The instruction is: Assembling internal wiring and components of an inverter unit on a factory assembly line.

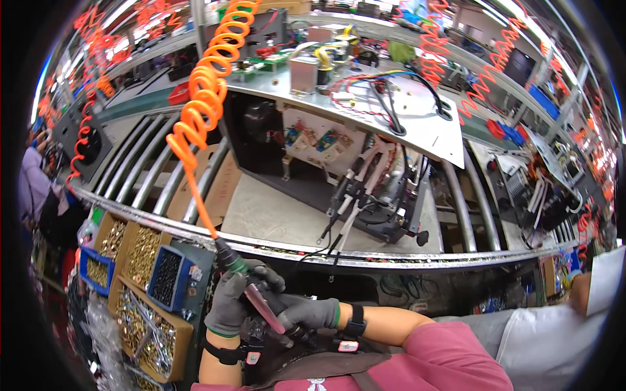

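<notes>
Maroon shirt (450,358) nearest, wearer's own, on the near side of the black housing (287,197), the landmark for these notes. Pink air tool (264,309) off the housing's near left corner, apart from it, at the end of an orange coiled hose (205,117). Left hand (228,305), grey-gloved, wrapped round the tool below the hose joint; right hand (312,313) curled at its lower end, grip on tool or on some small part, cannot tell. Left of the housing: blue bin (185,281) of black fasteners, cardboard tray (180,358) of mixed hardware. Progress, as judged: boards (332,142) sit inside, metal panel (427,133) lies over the top, so the build looks partway. Left to do, probably: cable bundle (355,195) at the housing's right front trails loose ends, near side uncovered. Whether any screws are driven, too small to tell.
</notes>
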A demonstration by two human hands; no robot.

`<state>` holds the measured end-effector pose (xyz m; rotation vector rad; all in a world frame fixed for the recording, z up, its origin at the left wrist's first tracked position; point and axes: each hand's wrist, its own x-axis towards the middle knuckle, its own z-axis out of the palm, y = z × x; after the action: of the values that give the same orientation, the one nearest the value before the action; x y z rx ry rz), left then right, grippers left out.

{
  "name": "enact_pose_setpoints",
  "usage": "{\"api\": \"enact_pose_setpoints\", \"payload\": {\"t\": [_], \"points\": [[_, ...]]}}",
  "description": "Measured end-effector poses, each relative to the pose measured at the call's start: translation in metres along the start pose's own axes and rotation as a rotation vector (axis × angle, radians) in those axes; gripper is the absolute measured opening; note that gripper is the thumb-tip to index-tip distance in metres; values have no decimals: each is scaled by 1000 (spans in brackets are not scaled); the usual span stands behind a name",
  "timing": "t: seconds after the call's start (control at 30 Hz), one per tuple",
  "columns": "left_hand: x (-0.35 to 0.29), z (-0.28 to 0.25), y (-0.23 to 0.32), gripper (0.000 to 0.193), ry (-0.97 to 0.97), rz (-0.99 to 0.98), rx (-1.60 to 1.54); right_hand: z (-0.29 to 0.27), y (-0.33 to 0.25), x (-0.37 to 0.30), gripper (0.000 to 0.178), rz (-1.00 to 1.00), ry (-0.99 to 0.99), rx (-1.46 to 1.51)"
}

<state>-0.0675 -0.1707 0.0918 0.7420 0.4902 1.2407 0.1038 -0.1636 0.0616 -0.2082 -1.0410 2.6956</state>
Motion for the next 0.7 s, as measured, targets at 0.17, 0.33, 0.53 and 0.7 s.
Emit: {"api": "enact_pose_setpoints", "payload": {"t": [0.17, 0.33, 0.53, 0.7], "points": [[10, 3, 1, 44, 155, 16, 14, -9, 1, 0, 29, -16, 17, 125], [13, 12, 16, 36, 392, 133, 336, -16, -6, -5, 48, -123, 387, -529], [18, -5, 27, 20, 521, 155, 658, -5, 4, -12, 39, -141, 529, -879], [18, -23, 22, 22, 609, 310, 704, -8, -2, -12, 36, -289, 509, -1003]]}}
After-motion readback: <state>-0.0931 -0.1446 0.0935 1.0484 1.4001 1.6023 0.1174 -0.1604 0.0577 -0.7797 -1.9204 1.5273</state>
